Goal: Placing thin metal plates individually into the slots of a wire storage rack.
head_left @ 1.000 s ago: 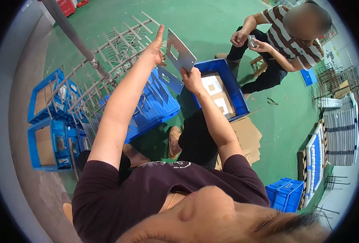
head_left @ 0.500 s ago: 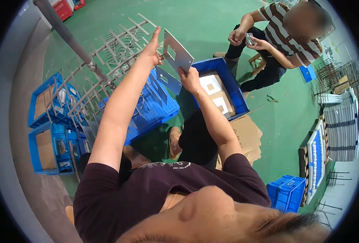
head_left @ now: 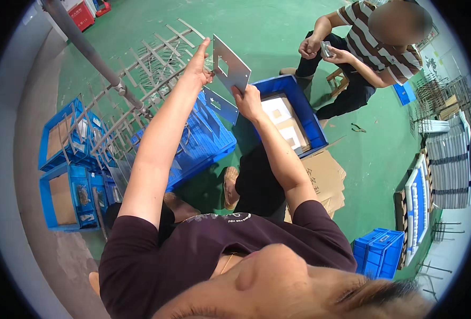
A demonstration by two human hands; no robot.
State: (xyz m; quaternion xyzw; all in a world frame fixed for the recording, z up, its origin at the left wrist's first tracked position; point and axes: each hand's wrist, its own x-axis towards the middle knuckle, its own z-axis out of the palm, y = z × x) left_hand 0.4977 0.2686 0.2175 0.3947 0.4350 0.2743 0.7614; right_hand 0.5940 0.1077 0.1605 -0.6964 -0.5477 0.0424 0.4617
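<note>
My right hand (head_left: 248, 102) grips the lower right edge of a flat grey metal plate (head_left: 235, 66), thumb on its face. The plate stands tilted before me and has a rectangular cutout and small holes. My left hand (head_left: 197, 66) is beside the plate's left edge with its fingers stretched out; I cannot tell whether it touches the edge. Just below, a similar metal plate (head_left: 222, 108) with a cutout hangs by the metal rack (head_left: 158, 85). Under my arms is a blue crate (head_left: 206, 159).
Ahead right, a blue bin (head_left: 316, 125) holds white pieces on cardboard. Flattened cardboard (head_left: 323, 178) lies beside it. A co-worker (head_left: 376, 58) sits at far right, holding a small metal part (head_left: 326, 49). Pliers (head_left: 358, 128) lie on the green floor. Blue crates (head_left: 57, 199) are stacked at left.
The plate and my right hand have shifted slightly left. My left hand stays almost where it was beside the plate.
</note>
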